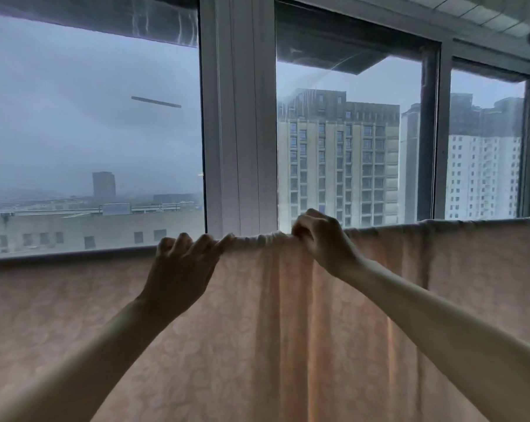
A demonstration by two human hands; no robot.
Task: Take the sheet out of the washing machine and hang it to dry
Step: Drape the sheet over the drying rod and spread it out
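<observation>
A pale pink sheet (pixel 288 330) with a faint leaf-like pattern hangs in front of a large window, filling the lower half of the view. Its top edge is folded over a horizontal support that the cloth hides, so I cannot tell whether this is a rod or a line. Both bare arms reach up and forward to that edge. The left hand (pixel 183 263) has its fingers curled, and its grip pinches the bunched top edge at the fingertips. The right hand (pixel 321 242) is a little higher and near the left one, with its grip closed around the same edge and the knuckles turned upward. Between the two hands the edge is gathered into tight wrinkles, and long vertical folds fall from there down the cloth. To the right of the right hand the edge runs smoother and almost level toward the far right side. Behind the sheet a thick white window frame (pixel 239 117) stands upright between the panes, and a grey sill (pixel 69 257) runs along the left. Through the glass a tall apartment block (pixel 336 166) and a hazy grey sky show.
</observation>
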